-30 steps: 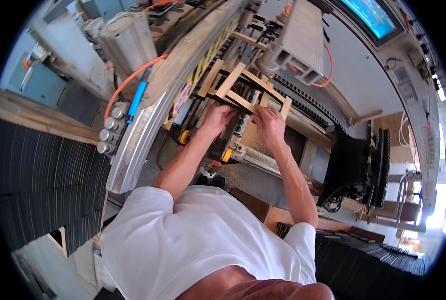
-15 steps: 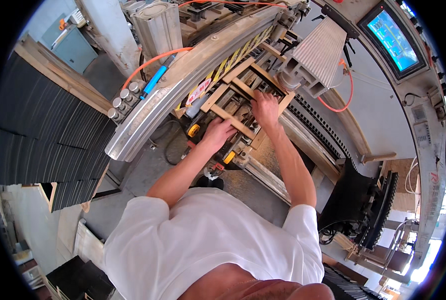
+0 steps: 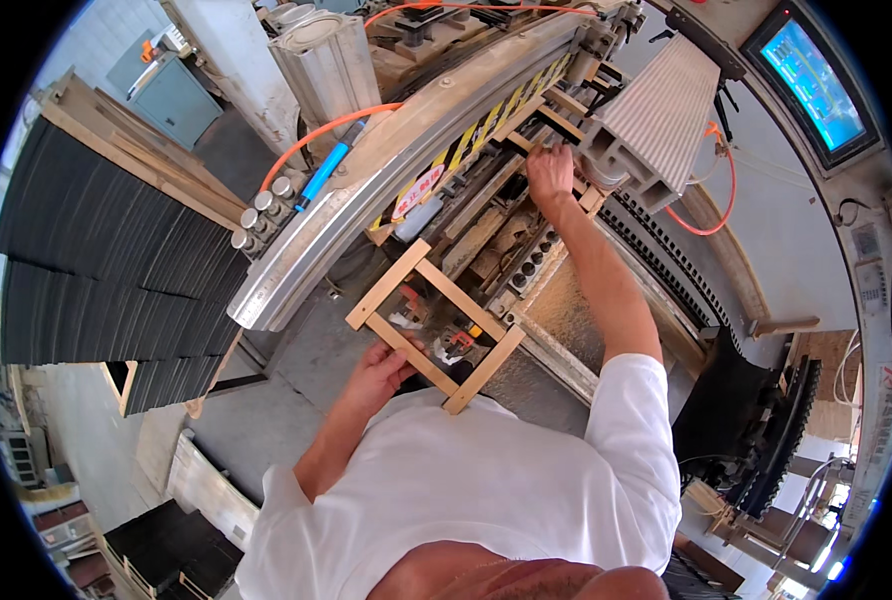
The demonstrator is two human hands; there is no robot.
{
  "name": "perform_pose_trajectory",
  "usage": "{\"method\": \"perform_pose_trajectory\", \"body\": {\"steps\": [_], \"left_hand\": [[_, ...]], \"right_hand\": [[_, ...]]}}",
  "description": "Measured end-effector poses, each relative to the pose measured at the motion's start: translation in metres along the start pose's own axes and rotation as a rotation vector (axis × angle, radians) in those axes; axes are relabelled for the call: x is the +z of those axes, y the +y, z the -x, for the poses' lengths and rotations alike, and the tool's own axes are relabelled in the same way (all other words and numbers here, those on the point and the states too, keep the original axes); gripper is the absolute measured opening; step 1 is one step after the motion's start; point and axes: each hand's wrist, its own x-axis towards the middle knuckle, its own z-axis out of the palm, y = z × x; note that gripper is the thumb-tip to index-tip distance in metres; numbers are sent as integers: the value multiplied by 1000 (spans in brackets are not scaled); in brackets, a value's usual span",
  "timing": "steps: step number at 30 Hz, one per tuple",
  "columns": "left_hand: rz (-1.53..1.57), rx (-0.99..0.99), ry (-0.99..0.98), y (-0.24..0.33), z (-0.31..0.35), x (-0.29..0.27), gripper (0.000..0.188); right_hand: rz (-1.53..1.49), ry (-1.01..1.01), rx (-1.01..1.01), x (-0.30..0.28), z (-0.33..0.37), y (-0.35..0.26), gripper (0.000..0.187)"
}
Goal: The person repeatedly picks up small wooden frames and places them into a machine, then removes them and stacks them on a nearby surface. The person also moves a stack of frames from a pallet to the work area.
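My left hand (image 3: 378, 374) grips a light wooden frame (image 3: 391, 284) by its near bar, fingers wrapped around the wood. This frame has two crossbars between two longer rails and hangs tilted in front of my shirt, apart from the machine. Farther ahead, my right hand (image 3: 552, 172) is closed at the near side of a second wooden frame (image 3: 522, 120). That one lies in the machine bed, beneath the ribbed metal beam; my hand and the beam hide part of it.
A curved metal guard (image 3: 406, 150) with a yellow-black strip borders the machine bed on the left. The ribbed metal beam (image 3: 656, 100) overhangs it on the right, near a lit screen (image 3: 806, 85). Stacked black panels (image 3: 116, 270) stand at far left. Sawdust (image 3: 556, 310) covers a machine surface.
My left hand has drawn one wooden frame out of the machine bed, back toward my body. My right hand has moved farther ahead, to the other frame. The view has shifted slightly.
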Motion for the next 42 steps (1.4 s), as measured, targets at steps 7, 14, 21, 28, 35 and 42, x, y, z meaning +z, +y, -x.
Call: {"method": "perform_pose_trajectory", "body": {"steps": [7,14,21,28,35,42], "left_hand": [[75,-24,53,21,27,-30,34],[128,-25,146,29,44,-74,35],[64,0,193,30,44,-123,34],[71,87,355,9,43,-129,36],[-27,132,552,-11,49,-113,42],[-153,188,732,-13,57,-105,38]], "right_hand": [[75,-132,68,10,-52,23,8],[-180,-231,159,20,-74,47,15],[-294,-249,171,36,-81,60,23],[-245,-230,34,29,-82,59,20],[-250,-259,-10,29,-84,61,27],[-209,-249,-35,30,-81,61,32]]}}
